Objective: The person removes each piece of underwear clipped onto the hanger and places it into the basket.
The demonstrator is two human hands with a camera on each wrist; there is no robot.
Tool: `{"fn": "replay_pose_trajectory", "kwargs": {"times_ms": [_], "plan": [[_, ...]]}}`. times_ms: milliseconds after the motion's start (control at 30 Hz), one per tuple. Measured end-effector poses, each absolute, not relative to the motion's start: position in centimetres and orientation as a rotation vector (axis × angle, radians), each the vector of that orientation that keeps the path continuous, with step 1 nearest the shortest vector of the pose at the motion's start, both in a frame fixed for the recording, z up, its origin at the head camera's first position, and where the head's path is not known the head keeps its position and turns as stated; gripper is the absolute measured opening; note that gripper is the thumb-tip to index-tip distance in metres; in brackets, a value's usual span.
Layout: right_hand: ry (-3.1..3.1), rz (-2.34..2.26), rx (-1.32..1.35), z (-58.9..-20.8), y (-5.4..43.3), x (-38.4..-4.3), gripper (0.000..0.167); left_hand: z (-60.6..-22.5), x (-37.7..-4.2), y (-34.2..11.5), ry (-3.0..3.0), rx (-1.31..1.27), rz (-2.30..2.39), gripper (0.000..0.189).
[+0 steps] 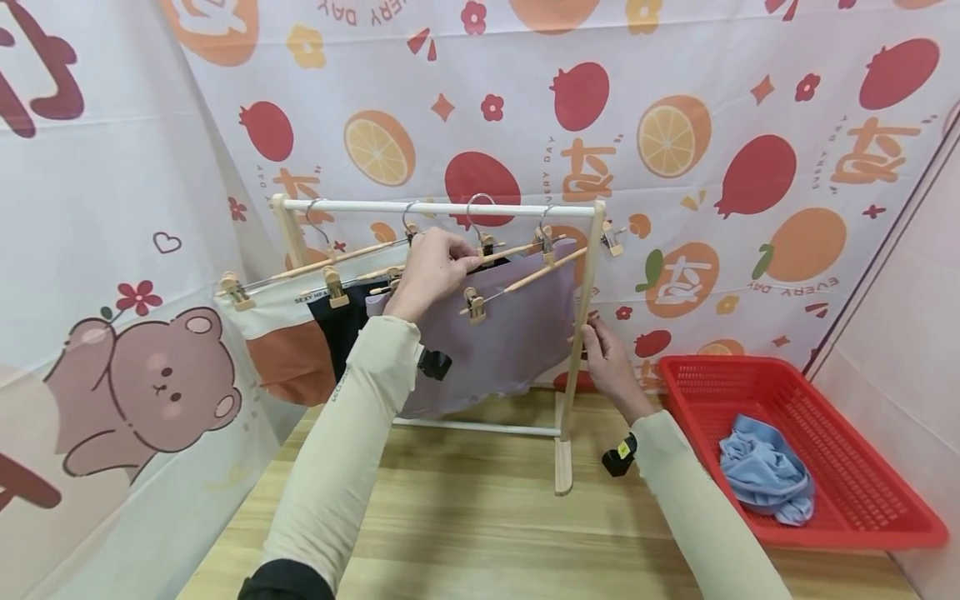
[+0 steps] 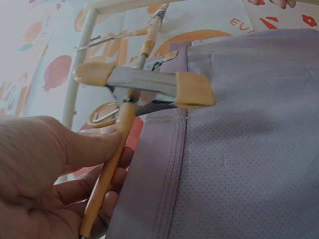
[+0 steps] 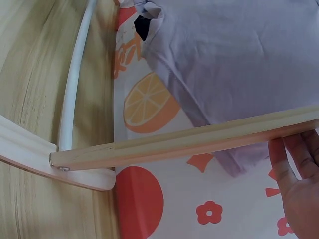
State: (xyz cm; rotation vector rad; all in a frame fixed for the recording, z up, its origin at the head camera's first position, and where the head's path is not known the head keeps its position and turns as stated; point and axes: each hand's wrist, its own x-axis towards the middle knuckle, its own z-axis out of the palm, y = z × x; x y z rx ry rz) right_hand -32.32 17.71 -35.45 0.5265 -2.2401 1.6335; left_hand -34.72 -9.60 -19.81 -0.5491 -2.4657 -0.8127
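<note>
My left hand [image 1: 438, 268] grips the wooden bar of a clip hanger [image 2: 106, 181], thumb on one side and fingers curled round the other. A wood-tipped metal clip [image 2: 144, 84] stands just beyond the thumb. Close beside these fingers hang lavender underpants [image 1: 495, 333], with a stitched waistband [image 2: 162, 164] and dotted fabric. At the right end of the small drying rack, my right hand [image 1: 611, 367] holds the wooden post [image 3: 184, 142], its fingertips passing behind it. The underpants' lower part hangs behind this post in the right wrist view.
Left of the lavender pair hang white-and-orange underpants [image 1: 292, 354] and a black garment [image 1: 341, 321]. Several hanger hooks sit on the white top rail [image 1: 442, 208]. A red basket [image 1: 862, 450] with a crumpled light-blue garment [image 1: 765, 471] stands right on the wooden table [image 1: 465, 517].
</note>
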Motion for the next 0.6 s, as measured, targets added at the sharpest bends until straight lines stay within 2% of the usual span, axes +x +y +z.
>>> {"fn": "replay_pose_trajectory", "kwargs": {"times_ms": [300,600], "plan": [[-2.206,1.668,0.522,-37.4,18.2,-34.5,0.040,-19.2,-33.2,-10.3,-2.442,-0.534,-0.785,0.015],[-2.209,1.650,0.508,-38.4,18.3,-35.3,0.050,-19.5,-31.8,-12.0,-2.453,-0.521,-0.740,0.015]]}}
